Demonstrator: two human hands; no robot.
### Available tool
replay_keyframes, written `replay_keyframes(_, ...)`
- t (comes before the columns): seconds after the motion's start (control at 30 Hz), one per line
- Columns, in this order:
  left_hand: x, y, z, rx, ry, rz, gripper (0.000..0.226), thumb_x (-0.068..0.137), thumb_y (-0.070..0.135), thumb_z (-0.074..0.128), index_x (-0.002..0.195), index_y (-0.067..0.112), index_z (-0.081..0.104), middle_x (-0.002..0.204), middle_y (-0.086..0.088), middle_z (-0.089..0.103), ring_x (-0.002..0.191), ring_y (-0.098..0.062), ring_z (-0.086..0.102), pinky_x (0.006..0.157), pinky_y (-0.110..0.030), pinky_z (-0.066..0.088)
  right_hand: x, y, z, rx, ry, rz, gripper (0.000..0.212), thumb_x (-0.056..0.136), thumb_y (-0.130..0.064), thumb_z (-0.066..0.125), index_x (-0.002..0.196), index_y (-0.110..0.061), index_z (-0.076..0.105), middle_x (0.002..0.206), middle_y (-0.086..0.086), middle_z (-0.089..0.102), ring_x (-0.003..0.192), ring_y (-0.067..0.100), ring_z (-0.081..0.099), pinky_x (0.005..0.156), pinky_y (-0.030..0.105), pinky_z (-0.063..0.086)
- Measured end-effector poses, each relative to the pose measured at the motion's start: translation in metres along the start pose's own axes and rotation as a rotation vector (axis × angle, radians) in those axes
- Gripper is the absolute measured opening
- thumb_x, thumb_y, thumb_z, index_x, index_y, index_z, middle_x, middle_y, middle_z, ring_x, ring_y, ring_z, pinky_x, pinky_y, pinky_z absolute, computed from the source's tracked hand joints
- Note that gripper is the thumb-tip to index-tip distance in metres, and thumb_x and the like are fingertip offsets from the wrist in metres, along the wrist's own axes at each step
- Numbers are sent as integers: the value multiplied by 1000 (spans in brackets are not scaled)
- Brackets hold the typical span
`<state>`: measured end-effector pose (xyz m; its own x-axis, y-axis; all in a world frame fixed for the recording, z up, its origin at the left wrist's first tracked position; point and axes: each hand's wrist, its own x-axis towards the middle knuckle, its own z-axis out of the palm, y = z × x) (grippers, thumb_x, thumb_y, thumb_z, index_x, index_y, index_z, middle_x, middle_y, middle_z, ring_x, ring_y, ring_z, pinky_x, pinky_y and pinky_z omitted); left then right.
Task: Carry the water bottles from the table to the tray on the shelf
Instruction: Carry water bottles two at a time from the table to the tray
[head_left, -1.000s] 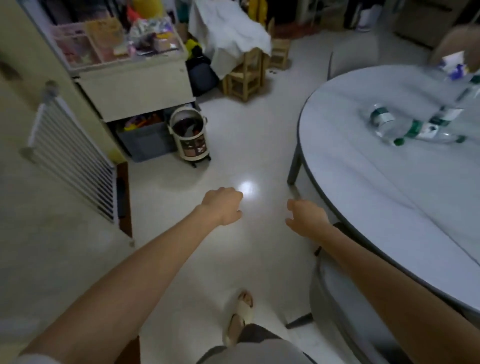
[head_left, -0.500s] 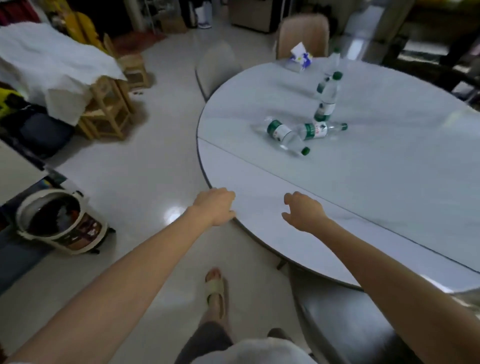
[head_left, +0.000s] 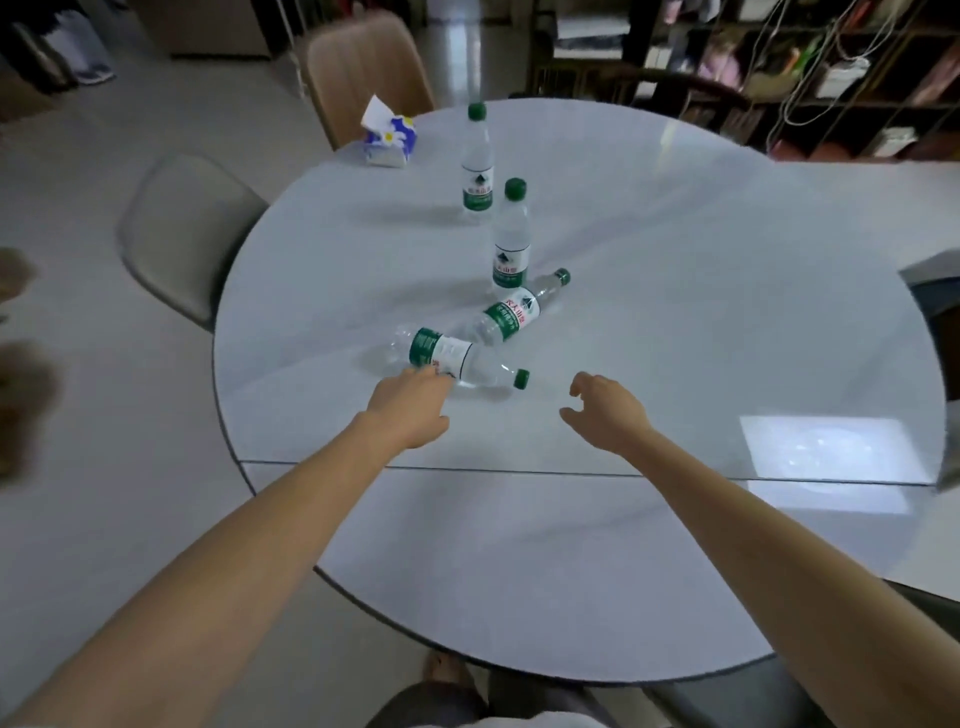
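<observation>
Four water bottles with green caps are on the round white table (head_left: 675, 322), which fills most of the view. Behind the table stand a beige chair (head_left: 363, 67) at the far edge and a grey chair (head_left: 182, 234) at the left side. At the top right there is a dark shelf (head_left: 831, 78) full of things; I cannot tell if a tray is on it.

Both bare arms reach over the near half of the table. The left hand (head_left: 408, 410) has its fingers curled downward, and the fingertips touch the near lying bottle (head_left: 457, 358) at its label, but they are not closed around it. The right hand (head_left: 605, 410) is above the table, fingers loosely bent and apart, holding nothing, a little to the right of that bottle's cap.

The second lying bottle (head_left: 511, 314) is just behind the first one, with its cap pointing to the far right. The near standing bottle (head_left: 511, 244) is upright just beside it. The far standing bottle (head_left: 477, 166) is upright further back. A small tissue pack (head_left: 389, 143) with blue and yellow print sits near the far left edge.
</observation>
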<state>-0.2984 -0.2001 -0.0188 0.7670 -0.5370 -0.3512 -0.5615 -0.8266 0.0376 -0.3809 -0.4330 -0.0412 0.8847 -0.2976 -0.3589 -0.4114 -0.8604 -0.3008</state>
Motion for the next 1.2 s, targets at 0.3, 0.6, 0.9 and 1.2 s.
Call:
replay_keyframes(0.3, 126, -47, 19, -43, 10, 100, 68, 86, 39, 62, 145, 17, 36, 148, -6, 37, 138, -25, 32, 108, -38, 32, 152, -39, 1, 623, -15, 295, 56, 90, -35, 62, 134, -6, 42, 125, 11, 57, 99, 24, 56, 84, 36, 47)
replay_keyframes(0.6, 192, -70, 47, 3, -68, 271, 73, 65, 66, 66, 126, 27, 53, 119, 4, 58, 114, -22, 53, 109, -40, 24, 244, -51, 25, 1054, 50, 666, 89, 75, -50, 74, 138, -9, 26, 129, 16, 52, 110, 35, 58, 87, 50, 55)
replay_keyframes(0.9, 196, -87, 58, -105, 121, 404, 67, 58, 73, 58, 109, 30, 62, 92, 10, 65, 82, -19, 63, 78, -33, 44, 267, -55, 35, 1124, 56, 717, 83, 72, -39, 79, 130, -9, 29, 113, 13, 56, 99, 31, 64, 80, 48, 58)
replay_keyframes(1.2, 167, -74, 49, -199, -64, 231, 67, 63, 75, 65, 120, 41, 53, 107, 16, 61, 104, -12, 55, 77, -30, 41, 215, -21, 27, 1033, 244, 555, 60, 76, -32, 75, 115, -12, 35, 88, -1, 51, 92, 25, 61, 85, 49, 55)
